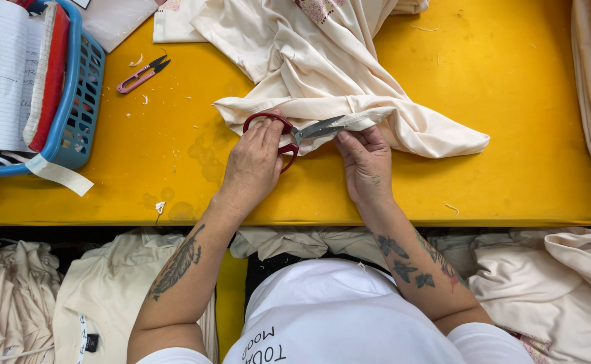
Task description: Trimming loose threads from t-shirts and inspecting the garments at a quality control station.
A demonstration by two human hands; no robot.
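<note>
Trimming a cream garment with scissors on the yellow tabletop.

The tabletop (511, 182) carried a cream garment (349, 74) heaped from the far middle down toward the near edge, its folded hem lying between the two hands. A blue basket (83, 101) with papers sat at the far left, and a small pink snipper (141, 74) lay just right of it, well apart from the work. The left hand (255, 165) was closed through the red loops of the scissors (295, 133), blades parted at the hem. The right hand (366, 165) pinched the cloth just beside the blade tips, holding it taut. By the look of it, the cut was in hand; the next move would call for closing the blades while keeping the fingers clear of them.
</note>
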